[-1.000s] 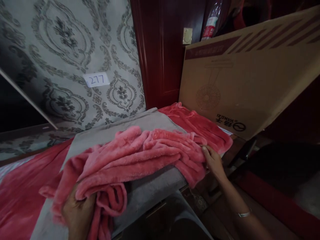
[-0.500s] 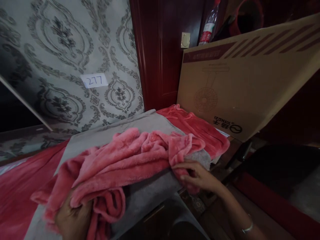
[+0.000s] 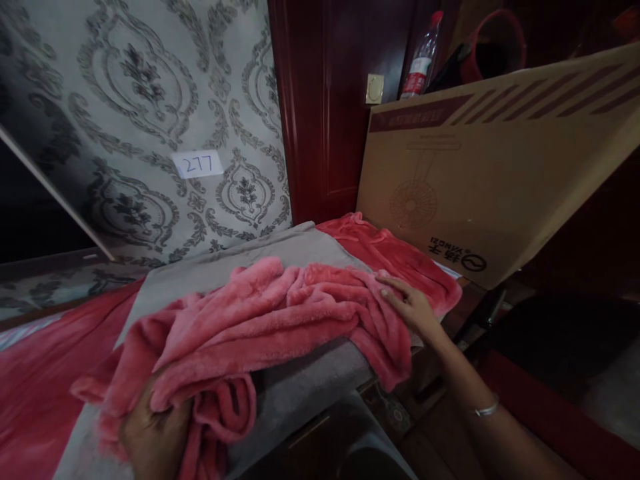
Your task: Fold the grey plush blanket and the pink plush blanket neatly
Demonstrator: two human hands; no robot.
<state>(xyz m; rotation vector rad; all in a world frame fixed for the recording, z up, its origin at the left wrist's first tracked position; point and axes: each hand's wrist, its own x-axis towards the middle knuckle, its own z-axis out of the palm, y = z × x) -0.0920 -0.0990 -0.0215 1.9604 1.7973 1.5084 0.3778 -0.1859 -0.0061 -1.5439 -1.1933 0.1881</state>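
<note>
Across the grey cover [image 3: 320, 247], the fleecy pink cloth [image 3: 270, 320] lay bunched from left to right; you could judge it soft, limp, light and hard to damage, its loose layers apt to slide, so best held by gathered folds at both ends. Your left hand [image 3: 155, 427] was clenched round the near-left folds, while your right hand [image 3: 413, 308] rested on the right end, fingers extended and unclosed. Versus half a second earlier, that end had opened out rightward from its turned-back fold, and your right hand sat farther away.
</note>
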